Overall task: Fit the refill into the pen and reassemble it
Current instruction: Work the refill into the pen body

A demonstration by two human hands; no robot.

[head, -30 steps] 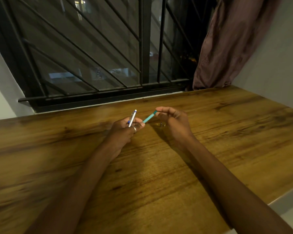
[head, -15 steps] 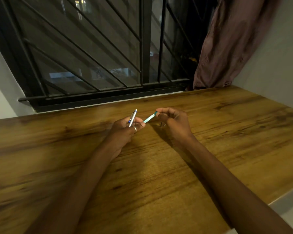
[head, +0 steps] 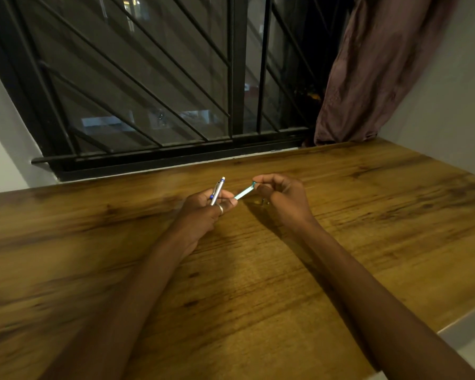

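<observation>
Little has changed over the last second: the teal refill (head: 244, 192) still bridges the two hands near the desk's (head: 368, 215) far edge, so insertion seems unfinished. The left hand (head: 203, 209) stays clenched round the silver pen barrel (head: 217, 191) (tilted upward); the right hand (head: 281, 197) pinches the refill's end.

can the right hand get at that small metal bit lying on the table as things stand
Probably not freely: the right hand pinches the teal piece, though the small metal bit lies uncovered on the table right beside it.

Pen (head: 217, 189) lower end — hidden inside left hand (head: 203, 212).
</observation>
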